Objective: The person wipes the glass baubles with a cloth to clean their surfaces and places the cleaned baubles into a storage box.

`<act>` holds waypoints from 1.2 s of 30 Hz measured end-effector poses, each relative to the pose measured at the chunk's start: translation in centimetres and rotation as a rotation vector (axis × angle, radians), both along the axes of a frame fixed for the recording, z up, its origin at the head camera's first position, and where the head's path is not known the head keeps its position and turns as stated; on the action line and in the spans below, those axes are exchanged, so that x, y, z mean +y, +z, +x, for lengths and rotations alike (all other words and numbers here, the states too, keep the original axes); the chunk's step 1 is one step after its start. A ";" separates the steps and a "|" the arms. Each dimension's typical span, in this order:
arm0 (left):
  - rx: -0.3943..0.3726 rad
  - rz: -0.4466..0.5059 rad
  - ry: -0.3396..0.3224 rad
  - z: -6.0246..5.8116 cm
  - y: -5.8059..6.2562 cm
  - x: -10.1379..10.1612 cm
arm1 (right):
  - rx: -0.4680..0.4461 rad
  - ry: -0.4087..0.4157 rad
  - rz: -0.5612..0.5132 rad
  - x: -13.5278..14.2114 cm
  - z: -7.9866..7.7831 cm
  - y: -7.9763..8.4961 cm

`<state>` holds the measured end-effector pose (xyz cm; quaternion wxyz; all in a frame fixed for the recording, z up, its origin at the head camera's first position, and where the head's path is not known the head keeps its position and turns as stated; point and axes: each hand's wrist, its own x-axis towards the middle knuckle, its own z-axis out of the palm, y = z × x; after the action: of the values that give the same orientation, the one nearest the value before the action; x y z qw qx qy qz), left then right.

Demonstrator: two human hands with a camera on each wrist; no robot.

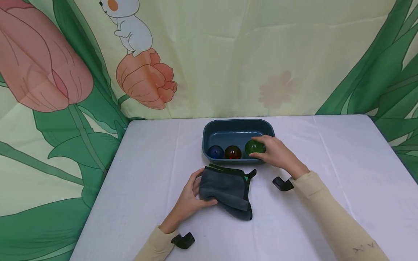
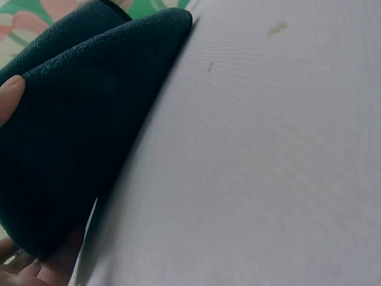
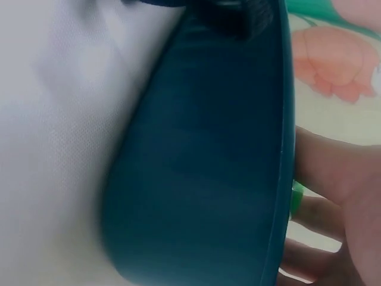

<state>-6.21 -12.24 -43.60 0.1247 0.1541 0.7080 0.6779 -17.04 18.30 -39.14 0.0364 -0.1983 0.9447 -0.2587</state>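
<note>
My right hand pinches a clear green glass ball between thumb and fingers, at the right end of a dark blue tray. In the right wrist view the tray's outer wall hides most of the ball, and only a green sliver shows beside the fingers. A blue ball and a dark red ball lie inside along the near wall. My left hand grips the left side of a folded dark grey cloth with black edging, thumb in front and fingers behind.
White cloth covers the table. A printed curtain with flowers and leaves hangs behind it. Black camera mounts sit at the left wrist and the right wrist.
</note>
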 end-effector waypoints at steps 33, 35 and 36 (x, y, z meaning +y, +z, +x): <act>0.190 -0.261 -0.046 -0.6 -2.3 -1.5 | -0.106 0.021 0.148 0.1 -0.3 0.6; 0.191 -0.255 -0.037 -0.7 -2.2 -1.5 | -0.096 0.019 0.147 0.1 -0.1 0.6; 0.189 -0.254 -0.034 -0.7 -2.1 -1.5 | -0.089 0.021 0.146 0.0 0.0 0.6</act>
<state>-6.88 -13.72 -45.66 0.0874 0.2124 0.7938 0.5632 -17.08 18.34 -38.52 0.0956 -0.1931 0.9564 -0.1971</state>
